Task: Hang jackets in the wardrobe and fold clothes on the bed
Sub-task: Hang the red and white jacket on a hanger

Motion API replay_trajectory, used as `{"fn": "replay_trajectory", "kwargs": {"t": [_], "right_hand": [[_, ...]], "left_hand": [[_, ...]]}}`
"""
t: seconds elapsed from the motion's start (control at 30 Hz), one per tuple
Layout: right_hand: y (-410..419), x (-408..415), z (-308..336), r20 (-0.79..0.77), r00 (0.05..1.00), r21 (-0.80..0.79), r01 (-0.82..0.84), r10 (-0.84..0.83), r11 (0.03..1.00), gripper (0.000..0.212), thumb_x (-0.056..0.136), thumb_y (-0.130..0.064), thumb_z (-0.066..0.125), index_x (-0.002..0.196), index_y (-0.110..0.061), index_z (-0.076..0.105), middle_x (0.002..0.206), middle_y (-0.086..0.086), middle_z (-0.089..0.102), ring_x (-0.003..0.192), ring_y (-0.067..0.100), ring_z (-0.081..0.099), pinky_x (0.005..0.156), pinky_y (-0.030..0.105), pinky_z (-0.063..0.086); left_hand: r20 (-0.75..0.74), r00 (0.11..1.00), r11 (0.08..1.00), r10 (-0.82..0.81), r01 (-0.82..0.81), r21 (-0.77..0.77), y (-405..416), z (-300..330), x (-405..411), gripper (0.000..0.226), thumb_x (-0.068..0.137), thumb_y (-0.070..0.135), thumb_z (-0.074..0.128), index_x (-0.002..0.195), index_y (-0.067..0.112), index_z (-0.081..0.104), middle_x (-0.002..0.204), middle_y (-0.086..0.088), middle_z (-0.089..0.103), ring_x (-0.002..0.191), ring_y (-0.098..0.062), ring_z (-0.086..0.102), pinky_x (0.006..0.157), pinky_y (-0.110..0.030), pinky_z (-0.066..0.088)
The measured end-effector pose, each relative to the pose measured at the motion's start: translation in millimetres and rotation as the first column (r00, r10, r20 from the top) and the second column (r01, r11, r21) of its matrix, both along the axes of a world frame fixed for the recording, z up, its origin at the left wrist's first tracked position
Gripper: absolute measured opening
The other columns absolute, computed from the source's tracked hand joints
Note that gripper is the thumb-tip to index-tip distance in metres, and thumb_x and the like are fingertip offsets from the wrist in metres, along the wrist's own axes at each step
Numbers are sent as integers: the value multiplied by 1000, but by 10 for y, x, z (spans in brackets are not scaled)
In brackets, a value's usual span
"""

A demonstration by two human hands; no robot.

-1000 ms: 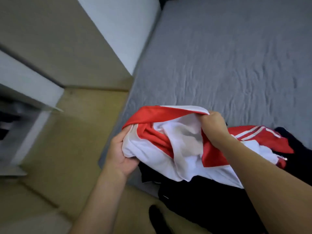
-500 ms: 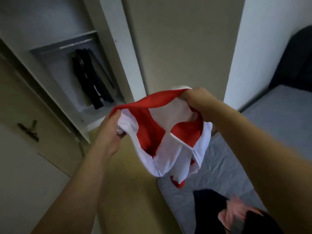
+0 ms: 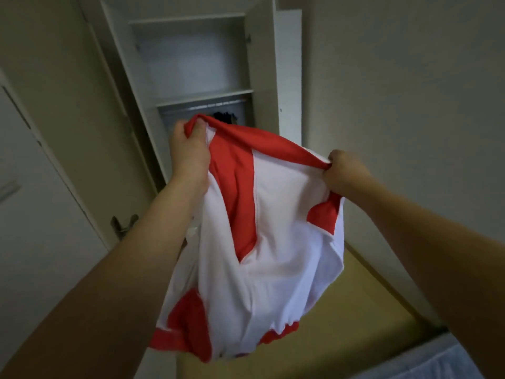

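Note:
A red and white jacket [image 3: 270,242] hangs in the air in front of me, spread between both hands. My left hand [image 3: 188,151] grips its upper left edge with curled fingers. My right hand [image 3: 344,173] pinches the upper right edge. Behind the jacket stands the open white wardrobe [image 3: 191,64], with a shelf and a hanging rail [image 3: 202,106] under it. A dark garment [image 3: 225,117] hangs from the rail, mostly hidden by the jacket.
A white door with a metal handle [image 3: 123,222] is at the left. The wardrobe's open door [image 3: 263,64] stands at the right of the opening. A corner of the grey bed [image 3: 442,362] shows at the bottom right. Yellowish floor lies below.
I have turned from the bed to face the wardrobe. Both hands have raised the jacket and pulled it wider apart, so it now hangs spread out.

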State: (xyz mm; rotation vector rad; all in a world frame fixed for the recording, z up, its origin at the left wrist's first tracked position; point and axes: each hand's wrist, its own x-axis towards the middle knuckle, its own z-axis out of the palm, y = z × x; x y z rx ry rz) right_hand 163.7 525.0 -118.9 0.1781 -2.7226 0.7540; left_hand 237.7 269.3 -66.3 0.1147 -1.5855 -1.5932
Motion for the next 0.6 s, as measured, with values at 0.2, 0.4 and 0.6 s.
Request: {"fn": "replay_trajectory", "kwargs": {"t": [0.2, 0.4, 0.6], "right_hand": [[-613, -1283, -42, 89, 994, 17, 55, -56, 998, 9, 88, -12, 49, 88, -5, 54, 94, 18, 63, 84, 35, 59, 69, 33, 44], [-1716, -2399, 26, 256, 959, -315, -36, 121, 948, 35, 99, -28, 42, 113, -2, 60, 111, 19, 63, 102, 35, 59, 87, 39, 48], [-2861, -3643, 113, 316, 874, -790, 27, 369, 613, 22, 101, -20, 40, 99, -10, 59, 95, 11, 62, 85, 23, 61, 74, 28, 53]], "left_hand": [[92, 918, 683, 386, -217, -697, -922, -113, -809, 8, 93, 16, 53, 91, 13, 47, 88, -3, 55, 77, -16, 51, 63, -28, 35], [294, 874, 892, 387, -275, -359, -1687, -166, -1933, 22, 83, -4, 39, 86, 15, 50, 83, -3, 53, 72, -15, 51, 59, -23, 38], [510, 860, 999, -8, -10, 33, -2459, -311, -3313, 27, 88, -10, 41, 76, 9, 55, 75, -7, 50, 76, -25, 51, 72, -37, 46]]}}
